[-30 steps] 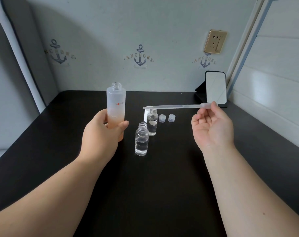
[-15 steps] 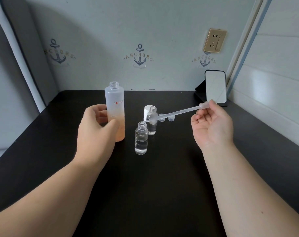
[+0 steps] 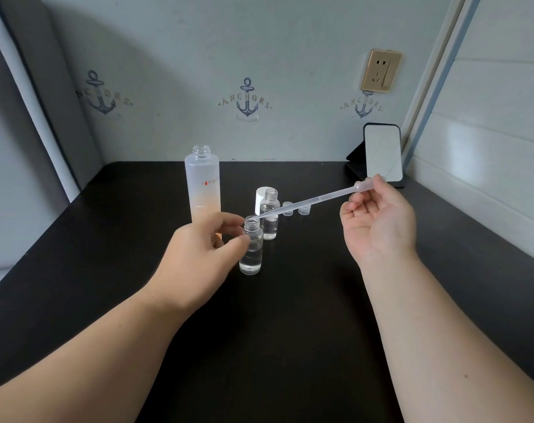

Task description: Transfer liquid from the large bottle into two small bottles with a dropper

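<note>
The large frosted bottle (image 3: 202,184) stands uncapped on the black table, peach liquid in its lower part. Two small clear bottles stand to its right, both open with some clear liquid. My left hand (image 3: 198,248) pinches the near small bottle (image 3: 252,248) just below its neck with thumb and forefinger. My right hand (image 3: 378,221) pinches the bulb of a clear plastic dropper (image 3: 308,201), which slants down to the left with its tip at the near bottle's mouth. The far small bottle (image 3: 270,215) stands just behind.
A white cap (image 3: 261,196) stands behind the far small bottle, and two small clear caps (image 3: 295,208) lie to its right. A phone on a black stand (image 3: 383,154) leans at the back right corner. Walls close the table at back, left and right.
My left hand let go of the large bottle and moved right to the near small bottle. The dropper tilted down from level until its tip reached that bottle's mouth.
</note>
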A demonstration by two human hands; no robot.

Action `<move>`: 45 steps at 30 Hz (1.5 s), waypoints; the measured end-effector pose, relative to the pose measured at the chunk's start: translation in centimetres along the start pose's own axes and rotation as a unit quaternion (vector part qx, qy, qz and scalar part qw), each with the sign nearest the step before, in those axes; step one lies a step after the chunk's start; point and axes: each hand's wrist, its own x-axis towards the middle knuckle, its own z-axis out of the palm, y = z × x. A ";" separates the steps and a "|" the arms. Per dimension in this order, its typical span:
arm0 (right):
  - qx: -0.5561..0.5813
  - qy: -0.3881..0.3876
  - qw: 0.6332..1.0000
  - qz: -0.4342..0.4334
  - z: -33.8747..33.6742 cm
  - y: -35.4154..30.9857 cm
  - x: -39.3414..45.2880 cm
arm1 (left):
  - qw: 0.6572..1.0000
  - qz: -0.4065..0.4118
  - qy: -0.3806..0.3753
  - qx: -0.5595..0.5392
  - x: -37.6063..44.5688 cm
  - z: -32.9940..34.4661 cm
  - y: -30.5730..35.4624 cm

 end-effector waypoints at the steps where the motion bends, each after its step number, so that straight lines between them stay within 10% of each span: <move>1: 0.001 0.001 1.000 0.000 0.0 0.0 0.0 | 1.000 0.003 -0.020 0.012 0.0 0.1 0.0; 45: -0.021 0.003 1.000 0.017 0.0 -0.1 0.3 | 0.994 0.060 -0.044 0.081 0.5 0.2 -0.3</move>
